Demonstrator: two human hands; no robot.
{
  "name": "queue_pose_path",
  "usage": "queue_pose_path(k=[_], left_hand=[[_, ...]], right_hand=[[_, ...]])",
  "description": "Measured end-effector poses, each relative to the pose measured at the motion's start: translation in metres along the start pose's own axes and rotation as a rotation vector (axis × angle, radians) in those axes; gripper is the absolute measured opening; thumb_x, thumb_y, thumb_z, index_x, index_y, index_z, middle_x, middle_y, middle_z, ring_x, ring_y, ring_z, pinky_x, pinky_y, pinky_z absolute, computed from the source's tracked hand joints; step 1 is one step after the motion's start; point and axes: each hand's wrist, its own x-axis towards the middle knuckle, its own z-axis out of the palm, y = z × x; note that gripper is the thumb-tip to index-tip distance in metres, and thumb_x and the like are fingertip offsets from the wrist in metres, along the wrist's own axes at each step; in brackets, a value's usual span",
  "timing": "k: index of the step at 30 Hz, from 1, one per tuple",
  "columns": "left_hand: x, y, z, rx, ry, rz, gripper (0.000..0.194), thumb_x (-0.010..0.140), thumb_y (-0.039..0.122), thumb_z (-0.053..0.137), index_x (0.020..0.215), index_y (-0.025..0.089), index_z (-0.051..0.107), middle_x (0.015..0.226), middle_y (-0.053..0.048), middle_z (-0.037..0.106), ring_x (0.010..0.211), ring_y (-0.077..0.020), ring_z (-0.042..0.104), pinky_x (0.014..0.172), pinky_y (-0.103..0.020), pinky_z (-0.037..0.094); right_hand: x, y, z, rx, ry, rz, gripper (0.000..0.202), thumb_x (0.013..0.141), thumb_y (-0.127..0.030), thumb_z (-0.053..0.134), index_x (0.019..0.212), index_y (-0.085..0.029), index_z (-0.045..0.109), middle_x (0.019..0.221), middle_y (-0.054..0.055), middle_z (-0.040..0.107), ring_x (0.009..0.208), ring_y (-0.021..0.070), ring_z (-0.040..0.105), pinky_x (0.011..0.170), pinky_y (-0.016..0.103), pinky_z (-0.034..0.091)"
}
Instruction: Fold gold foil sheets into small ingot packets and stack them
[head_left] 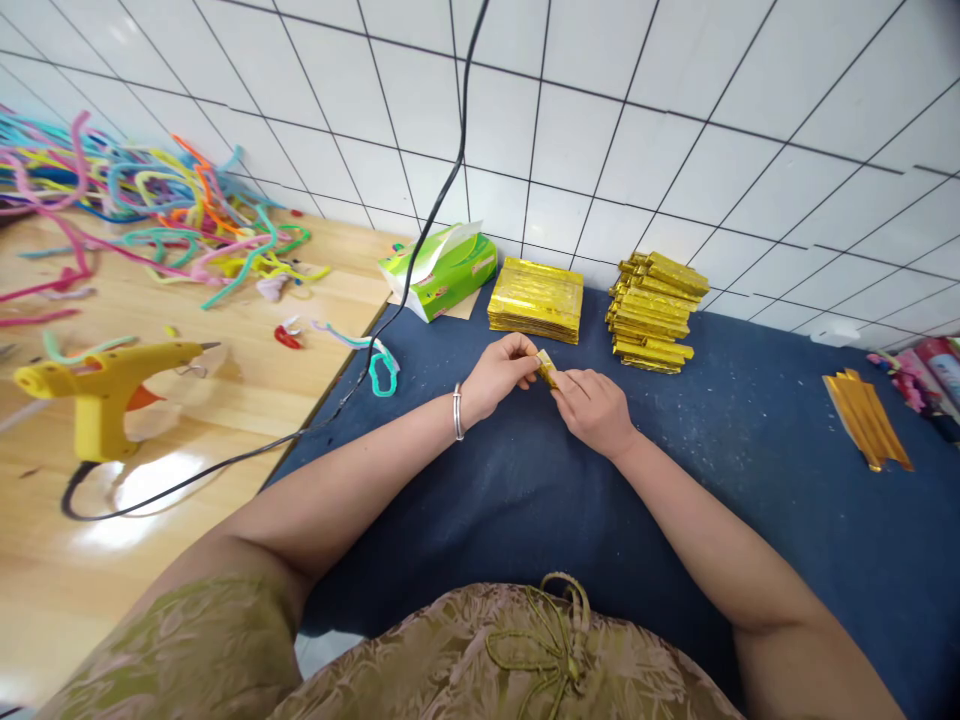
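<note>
Between my two hands, above the dark blue cloth (525,500), is a small folded piece of gold foil paper (547,369). My left hand (501,375), with a silver bangle at the wrist, pinches its left end between thumb and fingers. Closed over its lower right part is my right hand (595,408), which hides much of the piece. Just beyond my hands lies a flat stack of gold foil sheets (535,300). To the right of that stack is a pile of narrow folded gold strips (654,310).
A yellow glue gun (105,395) lies on the wooden table (247,380), its black cord (442,190) crossing leftward from above. Tangled pipe cleaners (172,210) fill the back left. A green tissue pack (442,270) stands by the wall. Orange-gold strips (868,420) lie far right.
</note>
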Motion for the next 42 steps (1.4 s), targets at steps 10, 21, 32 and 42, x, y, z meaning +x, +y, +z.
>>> queue_pose_path(k=[10,21,32,42], left_hand=[[0.01,-0.001,-0.022,-0.144,-0.282,-0.137,0.018,0.076,0.02,0.064,0.088,0.014,0.052,0.077,-0.002,0.064,0.07,-0.0106,0.065,0.063,-0.022,0.052],[0.021,-0.005,-0.037,0.013,-0.466,0.042,0.047,0.07,0.018,0.073,0.114,0.016,0.056,0.093,-0.006,0.068,0.082,-0.0122,0.066,0.076,-0.026,0.051],[0.021,-0.009,-0.039,0.074,-0.406,0.098,0.031,0.067,0.023,0.075,0.095,0.014,0.067,0.099,-0.007,0.067,0.083,-0.0125,0.063,0.073,-0.025,0.053],[0.023,-0.015,-0.039,0.229,-0.401,0.282,0.017,0.073,0.025,0.071,0.086,0.015,0.07,0.099,-0.009,0.067,0.097,-0.0166,0.062,0.091,-0.034,0.048]], right_hand=[[-0.001,0.0,0.002,0.043,0.021,0.055,0.033,0.091,-0.023,0.046,0.122,-0.018,0.056,0.101,0.01,0.064,0.089,0.0193,0.058,0.081,0.034,0.045],[-0.002,0.006,0.006,0.205,0.056,0.113,0.03,0.09,-0.022,0.047,0.118,-0.021,0.058,0.104,0.008,0.066,0.095,0.0187,0.061,0.085,0.034,0.049],[-0.001,0.006,0.004,0.253,0.026,0.107,0.029,0.09,-0.021,0.049,0.116,-0.02,0.06,0.104,0.008,0.066,0.096,0.0181,0.061,0.088,0.034,0.049],[-0.003,0.007,0.006,0.242,0.012,0.09,0.026,0.09,-0.022,0.049,0.113,-0.02,0.062,0.102,0.008,0.067,0.094,0.018,0.061,0.085,0.034,0.049]])
